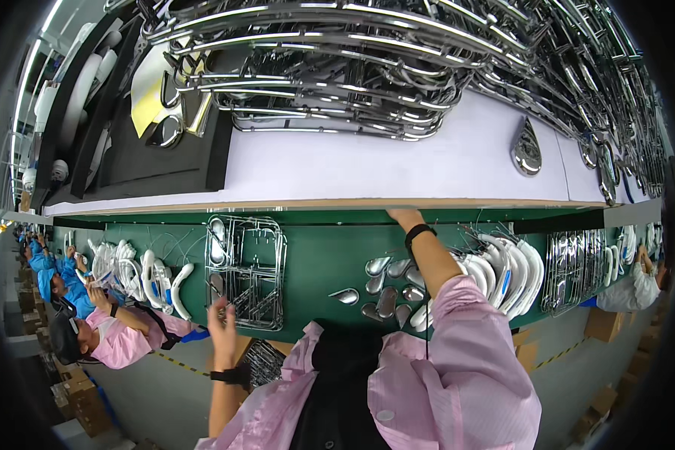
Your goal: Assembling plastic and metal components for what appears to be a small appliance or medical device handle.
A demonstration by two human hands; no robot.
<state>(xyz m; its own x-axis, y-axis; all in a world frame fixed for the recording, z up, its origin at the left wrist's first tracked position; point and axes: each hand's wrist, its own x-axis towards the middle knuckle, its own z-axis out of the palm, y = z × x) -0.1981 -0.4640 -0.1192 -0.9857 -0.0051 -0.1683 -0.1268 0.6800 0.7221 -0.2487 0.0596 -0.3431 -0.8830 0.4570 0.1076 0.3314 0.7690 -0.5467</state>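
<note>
With the middle of the green bench (319,259) as the dial's centre and twelve pointing away from the person in pink sleeves, a chrome wire frame (241,276) lies flat at nine o'clock. Shiny rounded plates (217,241) sit along its left side. The left hand (221,330) is up at eight, in front of the frame's near left corner; its fingers look apart and hold nothing that I can see, and whether they touch the wire I can't tell. The right hand (405,217) reaches out to one o'clock, up to the pale shelf (337,161) over the bench's far side. The shelf edge hides those fingers, so I can't say whether they are together, apart or clamped on something. Below that forearm, at four o'clock, chrome teardrop pieces (387,301) lie in a loose cluster, with one piece (345,296) a little apart on the left.

White curved parts (514,277) with thin wires crowd three o'clock, and past them stand more wire frames (574,270). More white curved pieces (154,277) lie out at nine. On the shelf, chrome racks (337,75) are heaped at twelve, a lone teardrop plate (527,150) lies at two, and a black tray (157,165) sits at ten. A co-worker in pink (124,334) is at eight.
</note>
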